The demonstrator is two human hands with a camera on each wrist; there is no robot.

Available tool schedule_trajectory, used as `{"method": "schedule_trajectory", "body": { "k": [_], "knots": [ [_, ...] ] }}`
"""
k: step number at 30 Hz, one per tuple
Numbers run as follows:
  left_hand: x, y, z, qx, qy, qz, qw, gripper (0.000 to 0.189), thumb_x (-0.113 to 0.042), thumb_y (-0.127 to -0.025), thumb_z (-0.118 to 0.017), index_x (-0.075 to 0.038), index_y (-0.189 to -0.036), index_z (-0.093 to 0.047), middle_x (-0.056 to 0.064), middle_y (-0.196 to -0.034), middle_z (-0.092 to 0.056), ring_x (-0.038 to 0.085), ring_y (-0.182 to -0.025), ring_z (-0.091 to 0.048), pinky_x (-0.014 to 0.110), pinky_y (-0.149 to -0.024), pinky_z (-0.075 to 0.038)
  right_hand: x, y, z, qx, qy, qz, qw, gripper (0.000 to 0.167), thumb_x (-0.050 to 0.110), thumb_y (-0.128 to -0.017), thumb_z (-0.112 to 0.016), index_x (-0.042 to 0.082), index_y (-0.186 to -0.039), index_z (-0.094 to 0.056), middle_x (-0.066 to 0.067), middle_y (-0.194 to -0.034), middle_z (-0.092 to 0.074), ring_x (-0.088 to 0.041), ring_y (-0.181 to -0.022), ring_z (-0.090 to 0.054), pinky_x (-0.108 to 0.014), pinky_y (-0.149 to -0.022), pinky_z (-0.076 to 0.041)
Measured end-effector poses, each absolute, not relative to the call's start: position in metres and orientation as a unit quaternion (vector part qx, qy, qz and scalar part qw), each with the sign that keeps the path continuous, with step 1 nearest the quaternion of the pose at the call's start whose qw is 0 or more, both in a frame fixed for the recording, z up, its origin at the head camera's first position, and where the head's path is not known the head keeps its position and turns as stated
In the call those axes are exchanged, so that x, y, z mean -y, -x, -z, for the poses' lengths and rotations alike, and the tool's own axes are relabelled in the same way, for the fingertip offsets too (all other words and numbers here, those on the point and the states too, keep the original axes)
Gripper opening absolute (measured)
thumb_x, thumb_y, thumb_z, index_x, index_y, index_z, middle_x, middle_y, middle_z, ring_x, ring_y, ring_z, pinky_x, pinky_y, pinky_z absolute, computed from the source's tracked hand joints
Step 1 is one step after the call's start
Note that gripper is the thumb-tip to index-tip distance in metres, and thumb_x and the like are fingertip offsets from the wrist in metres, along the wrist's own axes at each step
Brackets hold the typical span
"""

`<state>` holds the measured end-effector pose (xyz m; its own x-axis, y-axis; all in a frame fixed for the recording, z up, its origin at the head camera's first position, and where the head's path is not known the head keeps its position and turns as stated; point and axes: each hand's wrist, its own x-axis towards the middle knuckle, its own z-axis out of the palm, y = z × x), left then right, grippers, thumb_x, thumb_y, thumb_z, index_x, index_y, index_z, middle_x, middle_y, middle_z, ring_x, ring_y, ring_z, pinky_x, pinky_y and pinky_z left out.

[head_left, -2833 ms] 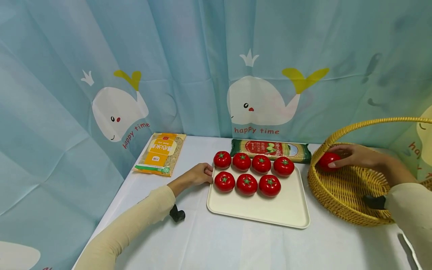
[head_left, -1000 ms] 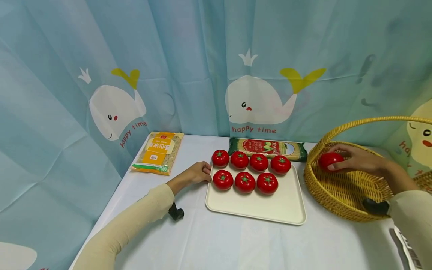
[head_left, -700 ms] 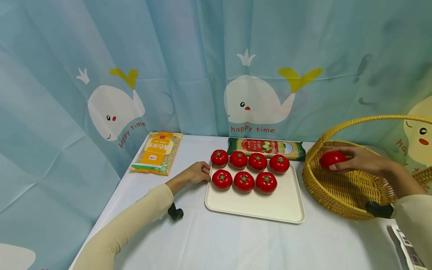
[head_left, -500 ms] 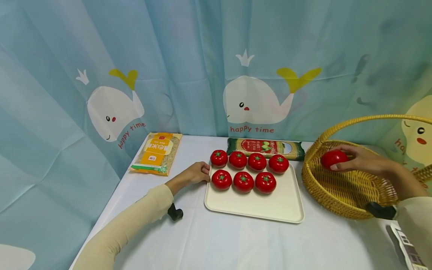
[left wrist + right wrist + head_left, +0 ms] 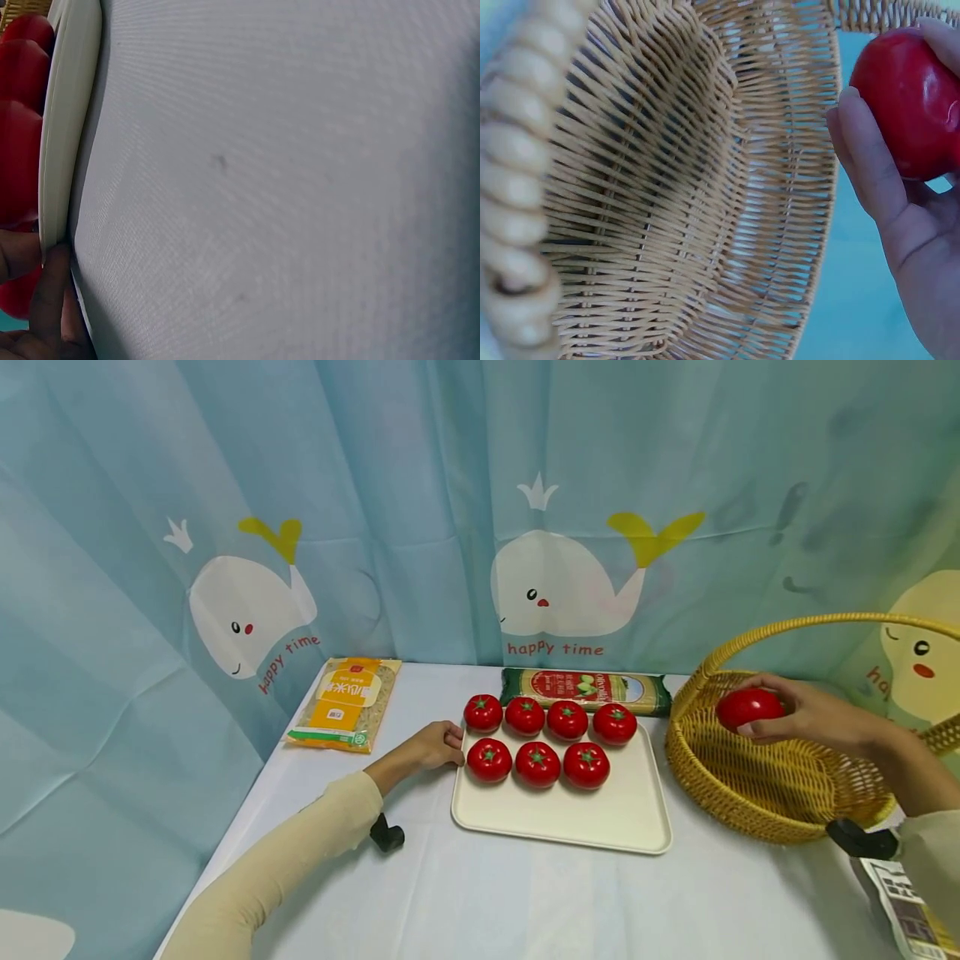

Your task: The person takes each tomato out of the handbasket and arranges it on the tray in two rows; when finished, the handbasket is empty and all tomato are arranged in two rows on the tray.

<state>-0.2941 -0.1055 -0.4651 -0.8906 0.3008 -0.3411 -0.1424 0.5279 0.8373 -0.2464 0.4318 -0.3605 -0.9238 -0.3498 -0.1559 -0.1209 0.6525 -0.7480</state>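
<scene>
My right hand (image 5: 810, 718) grips a shiny red tomato (image 5: 752, 709) over the wicker basket (image 5: 720, 806). In the right wrist view, fingers and thumb curl round the tomato (image 5: 915, 105) beside the woven rim, with the basket's inside (image 5: 645, 187) to the left. My left hand (image 5: 433, 745) pinches the left edge of a cream tray (image 5: 555, 822). In the left wrist view, its thumb is over the tray rim (image 5: 67, 127) and its fingers are below. Several red tomatoes with green stems stand on the tray in two rows, four-sided stock behind, such as the front-row tomato (image 5: 537, 765).
Behind the tray lies a green-edged pasta packet (image 5: 585, 691). A yellow grain packet (image 5: 345, 704) is at the back left. The basket's tall handle (image 5: 817, 620) arches over the right side. Another packet (image 5: 903, 906) lies partly under the right sleeve. A printed curtain (image 5: 420, 527) stands behind.
My right hand has lifted the tomato from inside the basket's left side, up and rightward. The left hand keeps its hold on the tray. The head view has turned slightly right.
</scene>
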Motion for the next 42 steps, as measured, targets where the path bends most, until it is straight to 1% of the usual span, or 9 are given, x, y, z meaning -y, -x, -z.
{"method": "schedule_trajectory", "body": {
  "k": [4,6,13,17,21,25,30,35,42],
  "knots": [
    [0.105,0.294,0.465,-0.843,-0.048,-0.485,0.230,0.045,0.005,-0.081,-0.071,0.005,-0.122,-0.055,0.009,-0.098,-0.061,0.016,-0.083,-0.060,0.026,-0.076,-0.059,-0.428,0.237,0.356,-0.916,0.156,0.354,0.109,0.050,0.013,-0.090,-0.068,0.013,-0.136,-0.048,0.015,-0.110,-0.062,-0.005,-0.092,-0.063,-0.030,-0.070,-0.057],
    [0.105,0.293,0.465,-0.844,-0.049,-0.484,0.227,0.045,0.006,-0.080,-0.071,0.005,-0.122,-0.055,0.009,-0.098,-0.061,0.015,-0.083,-0.060,0.026,-0.076,-0.059,-0.425,0.232,0.355,-0.914,0.171,0.356,0.094,0.047,0.009,-0.089,-0.070,0.012,-0.132,-0.052,0.014,-0.108,-0.063,-0.006,-0.090,-0.064,-0.028,-0.069,-0.057],
    [0.105,0.292,0.465,-0.842,-0.046,-0.486,0.229,0.046,0.006,-0.080,-0.070,0.006,-0.123,-0.055,0.009,-0.098,-0.059,0.016,-0.082,-0.059,0.026,-0.076,-0.059,-0.415,0.216,0.354,-0.893,0.203,0.391,0.090,0.048,-0.001,-0.088,-0.068,0.010,-0.133,-0.054,0.018,-0.116,-0.059,-0.005,-0.096,-0.063,-0.028,-0.070,-0.058],
    [0.106,0.293,0.465,-0.846,-0.049,-0.480,0.227,0.045,0.005,-0.080,-0.071,0.005,-0.122,-0.055,0.009,-0.098,-0.060,0.016,-0.083,-0.060,0.026,-0.076,-0.059,-0.407,0.206,0.354,-0.869,0.216,0.432,0.112,0.051,-0.005,-0.091,-0.062,0.010,-0.137,-0.048,0.017,-0.123,-0.056,-0.008,-0.099,-0.063,-0.031,-0.072,-0.059],
    [0.107,0.294,0.465,-0.848,-0.052,-0.476,0.226,0.044,0.004,-0.080,-0.071,0.005,-0.122,-0.056,0.009,-0.098,-0.061,0.016,-0.083,-0.060,0.026,-0.076,-0.058,-0.394,0.198,0.354,-0.848,0.217,0.467,0.124,0.051,-0.008,-0.092,-0.059,0.010,-0.137,-0.045,0.014,-0.121,-0.058,-0.014,-0.098,-0.067,-0.035,-0.073,-0.061],
    [0.107,0.293,0.465,-0.848,-0.051,-0.476,0.227,0.045,0.004,-0.080,-0.071,0.004,-0.122,-0.056,0.009,-0.098,-0.061,0.016,-0.083,-0.060,0.026,-0.076,-0.058,-0.379,0.193,0.356,-0.856,0.211,0.461,0.103,0.039,-0.001,-0.098,-0.052,0.014,-0.134,-0.048,0.012,-0.117,-0.060,-0.013,-0.095,-0.066,-0.034,-0.071,-0.061],
    [0.108,0.292,0.464,-0.853,-0.051,-0.470,0.220,0.045,0.002,-0.079,-0.072,0.003,-0.121,-0.057,0.008,-0.098,-0.060,0.016,-0.085,-0.059,0.024,-0.075,-0.057,-0.363,0.192,0.357,-0.840,0.236,0.481,0.087,0.033,0.001,-0.105,-0.040,0.007,-0.136,-0.048,0.010,-0.119,-0.060,-0.013,-0.097,-0.065,-0.032,-0.075,-0.061],
    [0.108,0.291,0.465,-0.853,-0.052,-0.470,0.219,0.045,0.002,-0.080,-0.072,0.003,-0.122,-0.057,0.008,-0.099,-0.060,0.015,-0.086,-0.059,0.024,-0.076,-0.057,-0.351,0.190,0.360,-0.856,0.210,0.467,0.074,0.036,0.006,-0.104,-0.047,0.005,-0.140,-0.048,0.016,-0.122,-0.057,-0.007,-0.100,-0.062,-0.031,-0.075,-0.061],
    [0.107,0.292,0.465,-0.850,-0.052,-0.475,0.222,0.045,0.002,-0.080,-0.072,0.004,-0.122,-0.056,0.008,-0.099,-0.060,0.015,-0.086,-0.059,0.024,-0.076,-0.057,-0.334,0.186,0.371,-0.860,0.179,0.471,0.076,0.051,0.007,-0.097,-0.061,0.016,-0.145,-0.047,0.017,-0.126,-0.053,-0.004,-0.104,-0.060,-0.028,-0.077,-0.059]
  ]
}}
